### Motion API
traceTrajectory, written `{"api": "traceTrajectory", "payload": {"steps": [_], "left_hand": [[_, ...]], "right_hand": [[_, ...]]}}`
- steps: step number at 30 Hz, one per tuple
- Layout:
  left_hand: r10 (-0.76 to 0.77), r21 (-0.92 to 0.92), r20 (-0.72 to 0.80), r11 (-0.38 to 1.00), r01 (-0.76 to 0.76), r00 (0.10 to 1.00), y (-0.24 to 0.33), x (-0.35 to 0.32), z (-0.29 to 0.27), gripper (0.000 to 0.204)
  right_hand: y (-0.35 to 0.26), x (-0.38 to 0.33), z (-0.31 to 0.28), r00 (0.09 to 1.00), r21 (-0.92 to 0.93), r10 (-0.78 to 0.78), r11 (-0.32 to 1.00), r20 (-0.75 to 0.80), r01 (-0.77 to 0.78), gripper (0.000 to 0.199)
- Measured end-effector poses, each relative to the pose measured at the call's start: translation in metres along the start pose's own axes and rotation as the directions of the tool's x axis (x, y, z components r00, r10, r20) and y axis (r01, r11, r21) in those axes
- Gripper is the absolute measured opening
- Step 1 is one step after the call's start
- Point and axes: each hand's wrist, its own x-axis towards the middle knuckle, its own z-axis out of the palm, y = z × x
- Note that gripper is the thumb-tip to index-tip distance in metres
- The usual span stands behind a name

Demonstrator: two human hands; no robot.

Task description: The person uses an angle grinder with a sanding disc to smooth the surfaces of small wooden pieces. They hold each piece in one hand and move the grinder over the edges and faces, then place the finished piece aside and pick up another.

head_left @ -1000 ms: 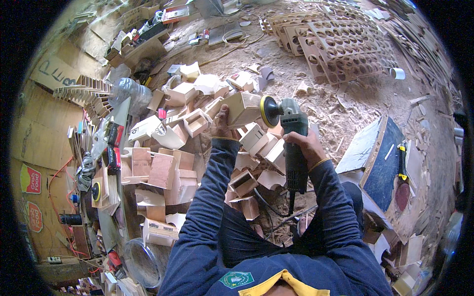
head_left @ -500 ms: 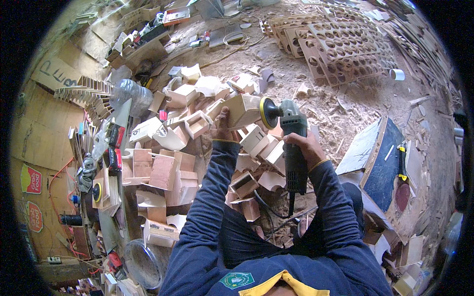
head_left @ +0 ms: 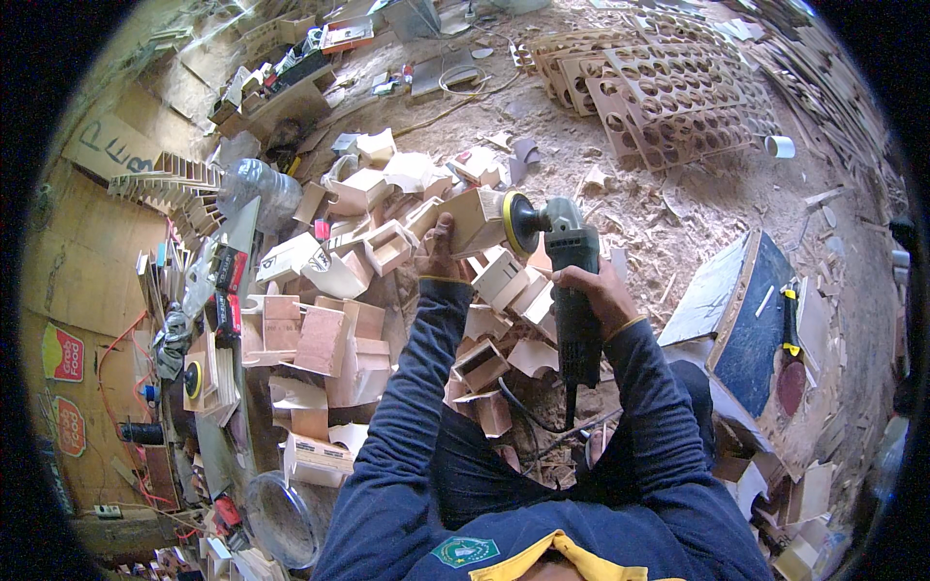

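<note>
My left hand is closed on the left end of a pale wooden box, held up above the heap. Around the dark green body of an angle grinder my right hand is wrapped, with the tool upright and its cord hanging down. The grinder's round yellow-edged sanding disc meets the right side of the box. Part of my left hand's grip is hidden behind the box. Several small wooden boxes lie jumbled below and to the left.
Perforated wooden sheets lean together at the far right. A blue-topped slanted board at right carries a yellow-black handled tool. Left stand a big clear plastic bottle and a round clear tub. Sawdust and shavings cover the floor.
The grinder has shifted slightly left, and its disc has turned a little more toward the camera against the box. Both hands keep their holds.
</note>
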Motion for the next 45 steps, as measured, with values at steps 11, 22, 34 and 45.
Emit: {"api": "traceTrajectory", "payload": {"steps": [11,22,34,45], "left_hand": [[0.403,0.459,0.328,0.722,-0.517,0.854,-0.018,0.007,-0.027,0.040],[0.052,0.224,0.180,0.970,-0.093,0.982,-0.019,0.015,-0.037,0.044],[-0.155,-0.142,-0.101,0.980,0.140,0.983,0.001,0.022,-0.018,0.068],[-0.146,0.035,-0.024,0.988,0.147,0.989,-0.003,0.006,-0.013,0.069]], "right_hand": [[-0.006,-0.007,0.004,0.999,-0.040,-0.013,0.999,0.038,0.014,0.032],[0.002,-0.002,-0.003,1.000,-0.015,-0.006,1.000,0.025,0.006,0.028],[0.007,0.010,-0.015,0.990,0.033,-0.066,0.997,-0.122,0.070,0.032],[0.017,0.014,-0.007,0.997,0.011,-0.034,0.999,-0.065,0.035,0.032]]}}
